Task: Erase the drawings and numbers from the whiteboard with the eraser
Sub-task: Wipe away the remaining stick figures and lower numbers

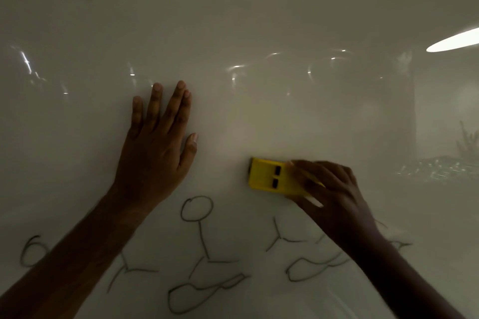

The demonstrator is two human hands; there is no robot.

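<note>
eraser (269, 176): yellow, looks light and stiff, flat on whiteboard (259, 21) above the drawings (202, 254) | right hand (329, 189): fingers wrap its right end, best hold across the sides | left hand (158, 142): fingers straight, flat on board | number 6 (32, 251), probably, at lower left

The whiteboard (259, 21) is a glossy off-white, dimmed to grey-beige and flecked with bright white light reflections, the largest at two o'clock. The eraser (269, 176) is bright yellow with two small black rectangles on its back. The drawings (202, 248) and a number 6 (32, 251) at eight o'clock are thin dark grey-black lines.
</note>
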